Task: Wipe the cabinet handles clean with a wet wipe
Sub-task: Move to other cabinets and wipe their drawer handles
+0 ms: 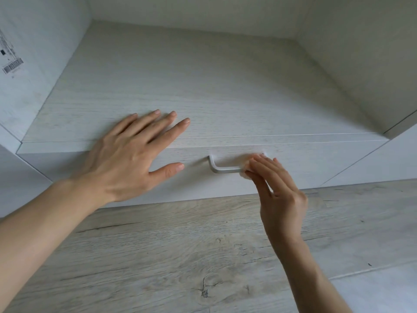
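One silver metal bar handle: lying between hands.
Left hand: resting flat, fingers spread, on pale wood-grain cabinet.
Right hand: pinching white wet wipe onto handle's right end.

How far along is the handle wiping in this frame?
Done: nothing visibly finished. In hand: the right hand pinches a white wet wipe on the right end of the silver bar handle, while the left hand rests flat on the pale wood-grain cabinet top. Left: the bar's uncovered left stretch, cleanliness unjudgeable; no other handles are in view.
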